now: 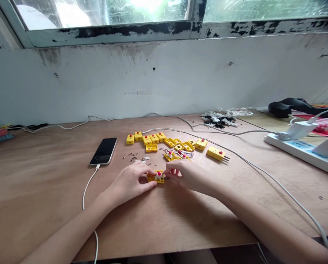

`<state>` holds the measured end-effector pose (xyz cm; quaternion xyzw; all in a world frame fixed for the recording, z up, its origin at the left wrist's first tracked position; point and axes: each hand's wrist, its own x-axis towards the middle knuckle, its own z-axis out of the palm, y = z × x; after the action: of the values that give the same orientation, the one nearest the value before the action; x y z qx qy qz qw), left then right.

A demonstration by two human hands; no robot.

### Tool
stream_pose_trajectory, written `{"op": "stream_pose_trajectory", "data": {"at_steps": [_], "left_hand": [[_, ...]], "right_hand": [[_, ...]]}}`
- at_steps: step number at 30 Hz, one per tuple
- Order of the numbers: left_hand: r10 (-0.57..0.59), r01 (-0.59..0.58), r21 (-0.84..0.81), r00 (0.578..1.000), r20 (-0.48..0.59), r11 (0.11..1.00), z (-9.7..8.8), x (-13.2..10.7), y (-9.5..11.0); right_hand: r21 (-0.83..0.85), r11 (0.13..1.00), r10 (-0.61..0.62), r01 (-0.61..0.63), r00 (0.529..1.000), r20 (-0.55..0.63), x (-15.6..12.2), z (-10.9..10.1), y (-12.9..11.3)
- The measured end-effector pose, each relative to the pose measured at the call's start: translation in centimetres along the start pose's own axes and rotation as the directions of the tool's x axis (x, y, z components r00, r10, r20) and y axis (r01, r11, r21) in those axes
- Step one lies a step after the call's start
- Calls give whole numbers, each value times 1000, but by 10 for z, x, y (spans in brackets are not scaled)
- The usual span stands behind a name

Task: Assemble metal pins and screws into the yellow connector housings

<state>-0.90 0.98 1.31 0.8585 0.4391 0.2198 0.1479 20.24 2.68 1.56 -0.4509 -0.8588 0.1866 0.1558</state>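
A small yellow plug housing half (152, 178) with a red-tipped white button (159, 175) set in it lies face up on the table, its inside exposed. My left hand (133, 178) grips its left end between thumb and fingers. At its right end my right hand (186, 175) is pinched closed; what sits between those fingertips is too small to make out. Just behind are more open yellow halves with red buttons (170, 156), partly hidden by my right hand. Small screws (132, 157) and pale little parts (146, 157) are scattered behind my left hand.
Several closed yellow plug bodies (146, 140) stand farther back, beside empty yellow shells (188, 146). A two-pronged yellow plug (216, 153) lies right. A phone (103, 151) charges at left. White cable (251, 165) crosses toward a power strip (303, 152). Black and white parts (220, 119) are heaped behind.
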Motion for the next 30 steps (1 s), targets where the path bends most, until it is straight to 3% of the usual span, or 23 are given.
{"op": "stream_pose_trajectory", "data": {"at_steps": [13,19,25,30], "left_hand": [[-39,40,-38,999,24,998,-1,0,0],[12,-12,14,1000,14,1000,-1,0,0],[49,-51,-16,994,-102,999,-1,0,-4],[-74,74,1,997,37,997,-1,1,-5]], "right_hand": [[-26,1000,9,-9,1000,13,1,-1,-3],[96,994,41,-46,998,50,0,-13,-1],[219,976,-7,-10,997,78,-1,-17,4],[148,987,44,-57,995,92,2,-8,7]]}}
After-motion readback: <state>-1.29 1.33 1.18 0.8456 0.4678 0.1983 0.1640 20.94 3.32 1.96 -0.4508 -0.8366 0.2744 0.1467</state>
